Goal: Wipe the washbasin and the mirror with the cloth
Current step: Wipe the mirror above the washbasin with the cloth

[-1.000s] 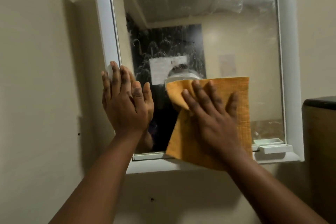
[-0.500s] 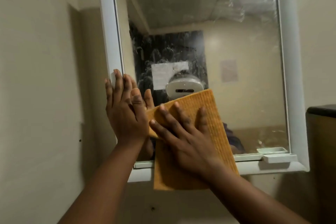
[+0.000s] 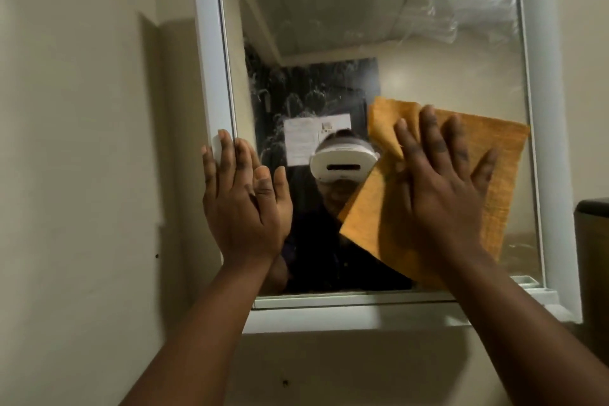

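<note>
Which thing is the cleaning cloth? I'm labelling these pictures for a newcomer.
Find the white-framed mirror on the beige wall. Over its lower right glass, the right hand presses the cloth flat. It is the only orange, ribbed thing there.

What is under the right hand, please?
The orange cloth, pressed flat on the mirror by the right hand. The glass behind the cloth is covered.
</note>
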Demonstrator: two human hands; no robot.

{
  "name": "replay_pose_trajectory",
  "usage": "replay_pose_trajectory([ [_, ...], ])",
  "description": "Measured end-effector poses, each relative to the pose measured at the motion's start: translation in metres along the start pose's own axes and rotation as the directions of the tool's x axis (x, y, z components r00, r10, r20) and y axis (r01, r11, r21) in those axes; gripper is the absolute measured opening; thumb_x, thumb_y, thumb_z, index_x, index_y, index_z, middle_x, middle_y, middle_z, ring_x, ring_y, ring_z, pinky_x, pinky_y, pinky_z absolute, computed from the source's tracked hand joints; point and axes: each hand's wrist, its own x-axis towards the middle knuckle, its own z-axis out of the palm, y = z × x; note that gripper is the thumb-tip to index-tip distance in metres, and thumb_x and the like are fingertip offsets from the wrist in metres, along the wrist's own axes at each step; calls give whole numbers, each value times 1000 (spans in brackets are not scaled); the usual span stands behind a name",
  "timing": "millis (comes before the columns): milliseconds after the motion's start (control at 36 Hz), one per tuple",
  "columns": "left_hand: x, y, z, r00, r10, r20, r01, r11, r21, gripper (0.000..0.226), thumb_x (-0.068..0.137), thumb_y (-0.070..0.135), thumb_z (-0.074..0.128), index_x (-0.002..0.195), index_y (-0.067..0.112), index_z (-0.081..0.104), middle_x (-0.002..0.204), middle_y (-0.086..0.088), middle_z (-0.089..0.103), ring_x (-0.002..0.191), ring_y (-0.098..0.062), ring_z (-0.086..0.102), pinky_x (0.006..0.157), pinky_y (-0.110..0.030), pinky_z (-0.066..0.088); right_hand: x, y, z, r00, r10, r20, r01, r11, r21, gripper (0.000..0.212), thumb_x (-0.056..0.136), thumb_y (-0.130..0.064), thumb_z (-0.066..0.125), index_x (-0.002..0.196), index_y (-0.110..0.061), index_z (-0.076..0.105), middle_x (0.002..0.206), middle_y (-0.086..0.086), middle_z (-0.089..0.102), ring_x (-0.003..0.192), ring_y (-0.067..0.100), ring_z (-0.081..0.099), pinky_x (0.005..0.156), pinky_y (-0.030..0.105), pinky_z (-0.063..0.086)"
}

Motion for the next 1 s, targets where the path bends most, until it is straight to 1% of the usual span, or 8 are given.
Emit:
replay_pose_trajectory([
  [111,2,5,-6,1000,-20,-4,20,1000,-24,56,98,36,32,147,11,21,156,-6,6,146,-26,9,120,-39,12,-29,-6,8,1000,14,1,-14,1000,11,54,94,-43,26,146,-28,25,155,3,14,143,28,6,108,60,-4],
  [361,3,22,-40,995,-97,-29,81,933,-352,75,95,54,5,139,5,40,150,-9,32,142,-29,19,114,-15,2,-4,-72,29,896,-388,215,405,913,-40,62,84,-48,30,143,-30,28,154,5,18,141,32,7,107,61,-5],
  [472,4,22,-41,993,-118,-9,107,928,-356,76,94,57,4,140,7,39,151,-7,31,143,-25,17,112,-12,1,33,-87,23,871,-438,222,464,883,-76,60,92,-51,26,148,-35,13,159,1,1,142,26,-13,102,59,-23],
  [556,3,22,-41,993,-116,-22,101,935,-340,74,95,56,5,140,8,39,151,-6,31,143,-25,18,114,-19,7,57,-85,14,893,-403,200,423,903,-71,55,98,-46,25,148,-39,3,158,-4,-12,142,25,-19,101,57,-25],
  [694,1,18,-36,997,-73,-27,61,950,-307,65,98,49,12,140,7,37,151,-4,27,144,-25,17,116,-19,7,76,-59,5,958,-273,85,278,959,-59,51,97,-44,19,148,-36,15,158,-3,3,145,27,-5,106,54,-18],
  [833,1,7,-15,999,-32,-9,32,998,-47,60,93,32,49,145,9,29,155,-6,21,145,-24,16,119,-36,14,71,-14,-7,1000,-11,-13,11,1000,-28,57,92,-50,15,147,-36,18,158,-3,6,145,25,-2,108,59,-10],
  [917,3,14,-26,999,-20,-38,17,995,-98,56,97,40,36,141,6,35,152,-10,27,144,-24,19,118,-40,19,60,-4,-11,992,114,-46,-114,993,16,62,88,-52,11,147,-36,20,158,-2,6,145,26,-2,107,60,-11],
  [1000,2,13,-20,1000,-21,-16,19,993,-120,56,99,41,28,141,4,34,152,-11,25,144,-24,19,119,-41,17,44,-19,-6,998,65,-18,-64,998,11,62,88,-52,15,147,-34,20,158,2,7,145,30,-2,105,61,-12],
])
